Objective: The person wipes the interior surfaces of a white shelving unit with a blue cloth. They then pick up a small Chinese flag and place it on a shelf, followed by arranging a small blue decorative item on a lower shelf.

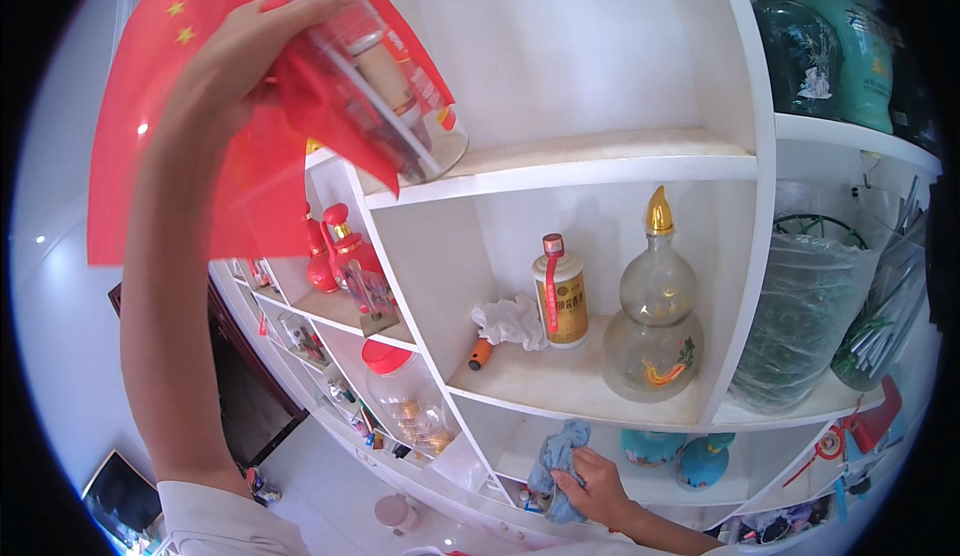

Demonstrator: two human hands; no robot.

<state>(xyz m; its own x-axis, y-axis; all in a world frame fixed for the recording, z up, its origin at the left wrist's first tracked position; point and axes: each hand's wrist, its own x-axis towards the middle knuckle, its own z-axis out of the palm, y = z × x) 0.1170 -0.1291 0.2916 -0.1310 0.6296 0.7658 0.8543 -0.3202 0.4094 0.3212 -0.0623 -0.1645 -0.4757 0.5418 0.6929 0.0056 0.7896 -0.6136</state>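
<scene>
Raised at the upper left, my left hand (251,49) grips a clear glass jar (448,152) near its rim. The jar is tilted, its base at the edge of the upper white shelf (600,152). Whether the base touches the shelf is hard to tell. A white pole and small items, blurred, show in or behind the glass. A red flag with yellow stars (165,181) hangs around this hand and behind my forearm. Lower down, my right hand (596,485) holds a crumpled blue cloth (562,470) in front of a lower shelf.
The middle compartment holds a gourd-shaped glass bottle (652,338), a white-and-gold bottle (562,293), crumpled white paper (510,322) and an orange-handled object (480,354). Blue bottles (703,462) stand below. Plastic-wrapped material (795,323) and large green bottles (851,45) are at right, red bottles (349,244) at left.
</scene>
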